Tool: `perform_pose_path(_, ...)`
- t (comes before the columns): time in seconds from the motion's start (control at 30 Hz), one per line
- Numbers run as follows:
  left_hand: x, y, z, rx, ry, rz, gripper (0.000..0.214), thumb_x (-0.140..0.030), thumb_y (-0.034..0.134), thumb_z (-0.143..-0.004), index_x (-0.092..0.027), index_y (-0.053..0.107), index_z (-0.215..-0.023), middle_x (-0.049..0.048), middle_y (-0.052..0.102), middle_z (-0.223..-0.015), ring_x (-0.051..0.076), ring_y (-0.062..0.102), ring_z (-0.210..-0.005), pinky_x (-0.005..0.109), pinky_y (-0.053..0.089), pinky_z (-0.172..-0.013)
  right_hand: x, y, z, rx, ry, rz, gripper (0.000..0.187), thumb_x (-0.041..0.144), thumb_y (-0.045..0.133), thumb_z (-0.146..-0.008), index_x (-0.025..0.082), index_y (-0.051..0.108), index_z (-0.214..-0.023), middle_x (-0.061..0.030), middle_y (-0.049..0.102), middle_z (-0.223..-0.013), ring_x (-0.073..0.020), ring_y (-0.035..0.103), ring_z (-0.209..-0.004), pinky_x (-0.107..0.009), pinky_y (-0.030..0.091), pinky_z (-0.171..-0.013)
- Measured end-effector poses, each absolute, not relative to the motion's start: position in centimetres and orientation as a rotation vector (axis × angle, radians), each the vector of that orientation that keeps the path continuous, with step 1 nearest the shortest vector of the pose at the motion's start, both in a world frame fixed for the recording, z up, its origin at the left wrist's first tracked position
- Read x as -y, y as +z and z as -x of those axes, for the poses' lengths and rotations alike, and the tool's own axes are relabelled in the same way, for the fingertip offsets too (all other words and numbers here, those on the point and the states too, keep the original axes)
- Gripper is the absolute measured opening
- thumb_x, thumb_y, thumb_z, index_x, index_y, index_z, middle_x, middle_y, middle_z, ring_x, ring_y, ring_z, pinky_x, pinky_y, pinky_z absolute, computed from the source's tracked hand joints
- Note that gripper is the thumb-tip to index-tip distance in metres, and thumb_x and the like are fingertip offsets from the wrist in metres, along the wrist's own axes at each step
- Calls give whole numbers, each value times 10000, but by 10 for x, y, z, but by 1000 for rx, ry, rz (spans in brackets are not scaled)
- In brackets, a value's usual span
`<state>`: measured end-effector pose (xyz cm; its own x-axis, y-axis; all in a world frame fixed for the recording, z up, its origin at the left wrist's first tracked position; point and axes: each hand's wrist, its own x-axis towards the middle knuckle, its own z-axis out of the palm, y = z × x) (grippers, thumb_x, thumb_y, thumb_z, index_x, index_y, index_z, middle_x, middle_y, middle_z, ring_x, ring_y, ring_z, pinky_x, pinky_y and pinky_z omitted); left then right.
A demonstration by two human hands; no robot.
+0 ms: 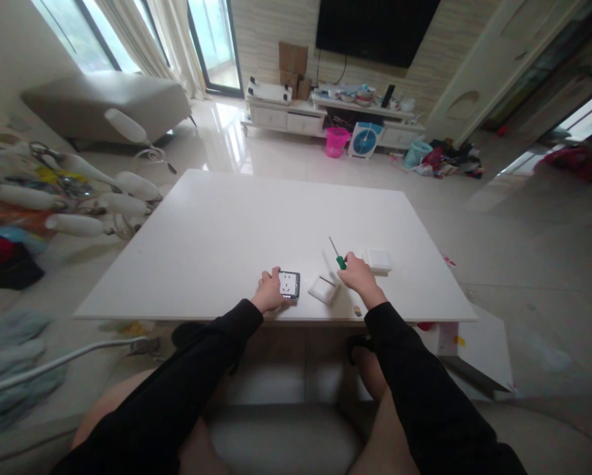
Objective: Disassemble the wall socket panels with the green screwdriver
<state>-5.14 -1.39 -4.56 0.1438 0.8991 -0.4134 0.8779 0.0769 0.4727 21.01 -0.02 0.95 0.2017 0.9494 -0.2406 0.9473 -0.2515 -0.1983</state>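
My left hand (267, 290) rests on the white table (217, 244) and grips the left edge of a wall socket (289, 284) with a dark frame and white face. My right hand (359, 276) is closed around the green handle of a screwdriver (337, 254), whose thin shaft points away from me. Between the hands lies a white square cover plate (324, 289). A white switch plate (378, 259) sits just beyond my right hand.
A grey sofa (108, 102) and a rack with white pegs (78, 198) stand at the left. A TV cabinet (296, 115), pink basket (336, 141) and small fan (364, 139) lie beyond the table. A white board (478, 349) leans under the table's right corner.
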Motion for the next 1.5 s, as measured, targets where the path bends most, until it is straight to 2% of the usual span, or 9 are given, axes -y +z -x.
perform_pose_path(0.23, 13, -49, 51, -1729, -24, -1800, 1141, -402, 879, -658, -131, 217, -1547, 257, 412, -1417, 424, 472, -1369, 463, 414, -1123, -7, 33, -197, 1386, 567, 1697, 347, 293, 721, -687, 223, 576, -995, -48, 726, -935, -231, 684, -873, -375, 547, -811)
perform_pose_path(0.4, 8, -21, 51, -1733, -38, -1866, 1302, -431, 914, -581, -159, 158, -1606, 299, 320, -1513, 502, 361, -1416, 595, 395, -1121, -2, 37, -180, 1246, 650, 1371, 391, 340, 747, -720, 235, 538, -1033, -25, 701, -927, -206, 692, -849, -365, 588, -762)
perform_pose_path(0.5, -3, 3, 51, -1680, 169, -1858, 996, -240, 792, -698, -158, 308, -1565, 252, 364, -1511, 450, 394, -1423, 561, 420, -1127, 6, 37, -166, 1352, 692, 1344, 360, 351, 730, -782, 243, 549, -1074, -34, 704, -967, -199, 691, -842, -323, 593, -663)
perform_pose_path(0.6, -14, 22, 51, -1423, 583, -1783, 515, -107, 561, -807, -197, 568, -1314, 141, 550, -1369, 278, 573, -1284, 446, 496, -1086, 13, 38, -155, 1446, 697, 1326, 367, 366, 723, -825, 246, 558, -1130, -48, 712, -986, -212, 697, -873, -305, 595, -618)
perform_pose_path(0.67, -18, 33, 50, -1219, 753, -1697, 348, -99, 519, -829, -183, 628, -1149, 105, 665, -1213, 233, 661, -1143, 411, 554, -999, 14, 38, -148, 1475, 698, 1298, 389, 392, 720, -847, 246, 559, -1171, -60, 717, -1006, -222, 704, -897, -310, 605, -621)
perform_pose_path(0.73, -18, 41, 47, -1078, 852, -1668, 320, -85, 545, -812, -171, 640, -1105, 94, 707, -1143, 219, 687, -1104, 384, 576, -954, 14, 37, -143, 1514, 699, 1270, 405, 421, 711, -868, 248, 561, -1203, -68, 719, -1026, -228, 706, -910, -319, 614, -631)
perform_pose_path(1.07, -10, 51, 41, -908, 1026, -1734, 514, -71, 562, -841, -225, 626, -1328, 105, 648, -1307, 197, 706, -1121, 300, 616, -858, 10, 31, -131, 1586, 676, 1214, 360, 364, 685, -890, 256, 568, -1213, -61, 714, -1054, -224, 700, -919, -315, 622, -630)
perform_pose_path(1.2, -11, 52, 44, -853, 1049, -1754, 452, -80, 525, -893, -230, 691, -1286, 90, 608, -1274, 183, 695, -1138, 260, 609, -839, 11, 29, -132, 1610, 663, 1204, 367, 362, 685, -898, 253, 566, -1228, -62, 709, -1053, -220, 699, -915, -306, 622, -628)
perform_pose_path(1.5, -11, 60, 45, -901, 1155, -1851, 267, -253, 641, -951, -215, 755, -1189, 77, 660, -1200, 168, 670, -1092, 276, 602, -870, 11, 29, -131, 1710, 663, 1146, 438, 377, 681, -906, 261, 584, -1317, -85, 698, -1197, -205, 707, -890, -316, 646, -643)
